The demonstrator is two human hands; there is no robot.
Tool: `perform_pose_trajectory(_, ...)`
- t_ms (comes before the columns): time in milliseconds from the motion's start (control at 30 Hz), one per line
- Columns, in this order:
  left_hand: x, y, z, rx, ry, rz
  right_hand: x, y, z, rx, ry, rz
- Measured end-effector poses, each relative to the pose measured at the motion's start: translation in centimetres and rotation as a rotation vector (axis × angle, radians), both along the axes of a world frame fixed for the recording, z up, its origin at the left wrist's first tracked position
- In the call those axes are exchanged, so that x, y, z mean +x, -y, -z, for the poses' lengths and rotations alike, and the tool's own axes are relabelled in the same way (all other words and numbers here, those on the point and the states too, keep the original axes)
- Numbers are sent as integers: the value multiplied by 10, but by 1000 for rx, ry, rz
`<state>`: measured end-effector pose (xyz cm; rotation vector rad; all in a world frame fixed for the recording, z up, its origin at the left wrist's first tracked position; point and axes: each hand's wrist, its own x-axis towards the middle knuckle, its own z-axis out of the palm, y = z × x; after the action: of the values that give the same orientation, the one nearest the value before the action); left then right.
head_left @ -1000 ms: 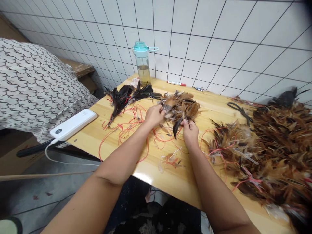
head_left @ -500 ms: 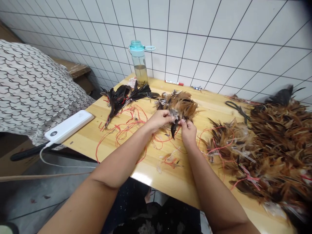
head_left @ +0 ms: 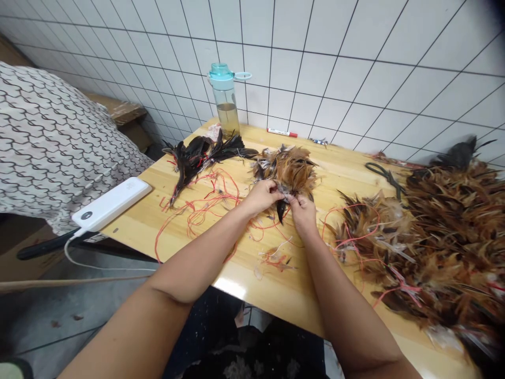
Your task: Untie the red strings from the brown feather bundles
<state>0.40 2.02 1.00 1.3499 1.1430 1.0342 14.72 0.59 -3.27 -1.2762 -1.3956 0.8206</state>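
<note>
A small bunch of brown and orange feathers [head_left: 290,168] lies in the middle of the wooden table [head_left: 244,273]. My left hand [head_left: 263,196] and my right hand [head_left: 303,213] meet at its near end, both with fingers pinched together on the feathers' quills. One dark feather [head_left: 281,209] hangs down between my hands. Loose red string [head_left: 205,202] lies tangled on the table under and left of my left forearm.
A big heap of brown feathers [head_left: 437,242] fills the table's right side. A bundle of black feathers [head_left: 201,155], a water bottle [head_left: 224,100] and a red marker [head_left: 281,132] lie at the back. A white power bank [head_left: 112,202] sits at the left edge, black scissors [head_left: 384,176] at the back right.
My left hand has moved right from the bunch's side to meet my right hand at the feathers' near end. The camera view has shifted slightly.
</note>
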Motion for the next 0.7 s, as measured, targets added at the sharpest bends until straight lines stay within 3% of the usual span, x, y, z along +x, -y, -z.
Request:
perform_pose_trajectory(233,1,-1,-3,-21,162,51,2,-5,9,-53,-144,-88)
perform_pose_trajectory(467,1,6,-5,-139,357,138,0,-8,7,-38,-276,-8)
perform_pose_trajectory(700,4,6,-6,-106,309,134,1,-1,-1,-19,-55,60)
